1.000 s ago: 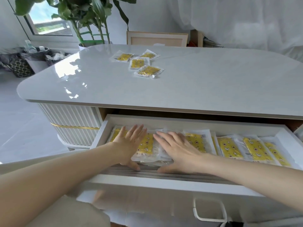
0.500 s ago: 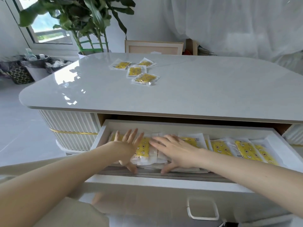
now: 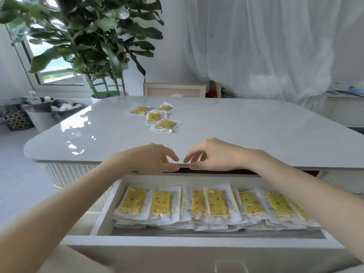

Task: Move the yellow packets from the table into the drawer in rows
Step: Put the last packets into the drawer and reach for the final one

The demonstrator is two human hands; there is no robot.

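Change: L hand & R hand lifted off drawer pkts, now held over table front edge, fingers loosely curled, nothing gripped. Overlapped row left in drawer. 4 table pkts far side, not yet moved; prob. fetched next.

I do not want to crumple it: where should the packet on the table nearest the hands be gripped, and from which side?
Probably pinch the clear border along its near edge, coming from above on the person's side. The nearest packet lies flat on the table, so only a thin edge can be caught, and that edge faces the empty right hand.
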